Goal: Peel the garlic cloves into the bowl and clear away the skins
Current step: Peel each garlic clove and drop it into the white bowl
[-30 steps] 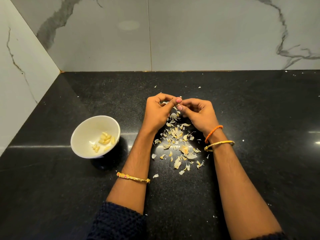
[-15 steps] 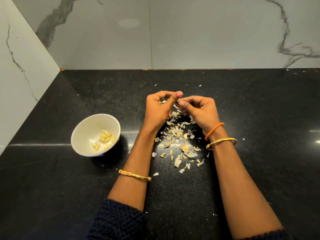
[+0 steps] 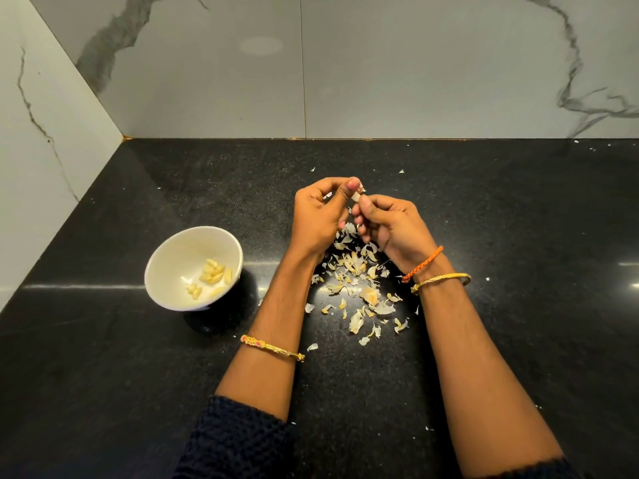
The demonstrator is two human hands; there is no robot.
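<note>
Littering the black counter point(image 3: 501, 209) nearest the person, the garlic skins point(image 3: 359, 288) have fallen straight beneath the working hands. Left of that pile the white bowl point(image 3: 162, 264) sits within easy reach, holding the peeled cloves point(image 3: 212, 273). Just beyond the pile, the left hand point(image 3: 316, 216) and right hand point(image 3: 390, 223) meet, fingers curled, both pinching one garlic clove point(image 3: 356, 196), probably mid-peel.

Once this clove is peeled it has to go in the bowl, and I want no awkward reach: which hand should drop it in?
Probably the left hand. The bowl sits on its side of the counter. Both hands pinch the clove; the right hand would have to cross over the left arm and the skins.
</note>
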